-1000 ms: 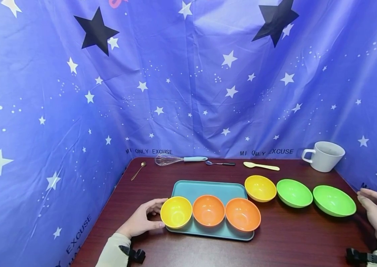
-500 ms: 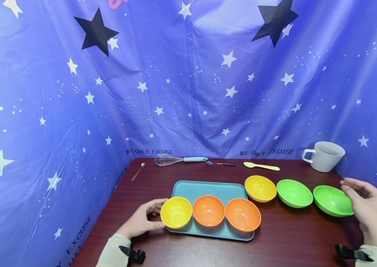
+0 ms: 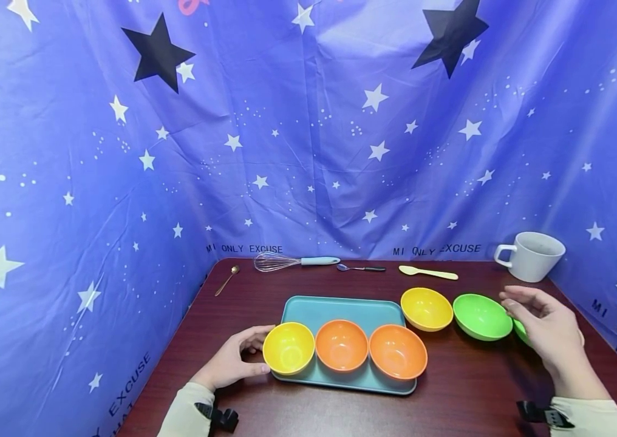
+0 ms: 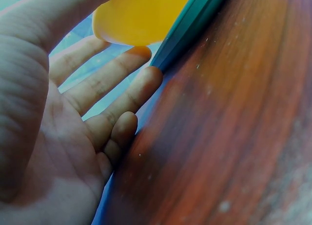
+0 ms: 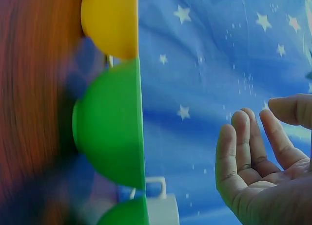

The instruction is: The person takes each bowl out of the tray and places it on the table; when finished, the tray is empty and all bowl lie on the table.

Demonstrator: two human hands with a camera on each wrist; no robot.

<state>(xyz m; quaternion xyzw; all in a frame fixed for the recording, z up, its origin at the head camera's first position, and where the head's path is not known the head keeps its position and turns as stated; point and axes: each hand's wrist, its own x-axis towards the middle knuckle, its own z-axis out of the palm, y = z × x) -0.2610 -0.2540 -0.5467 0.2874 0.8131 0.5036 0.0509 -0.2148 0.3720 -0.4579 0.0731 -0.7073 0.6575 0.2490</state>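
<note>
My left hand [image 3: 231,359] rests at the left side of a yellow bowl [image 3: 288,348], thumb and fingertips at its outer wall. In the left wrist view, the relaxed fingers [image 4: 109,84] lie beside that bowl and the tray's edge. The bowl sits over the left end of a teal tray [image 3: 319,309], beside two orange bowls [image 3: 341,345]. My right hand [image 3: 551,334] hovers above the table, holding nothing, with its fingers loosely bent. It hides most of the rightmost green bowl [image 3: 521,332]. Just left of its fingertips stand another green bowl [image 3: 482,317] and a second yellow bowl [image 3: 426,309].
Along the table's back edge lie a small gold spoon [image 3: 226,280], a whisk [image 3: 297,261], a dark-handled spoon [image 3: 361,267] and a pale yellow spoon or spreader [image 3: 429,272]. A white mug [image 3: 534,257] stands at the back right. A starry blue cloth [image 3: 308,121] surrounds the table.
My right hand has moved left from beyond the rightmost green bowl to over it, approaching the other green bowl. The left hand and all the bowls have stayed in place.
</note>
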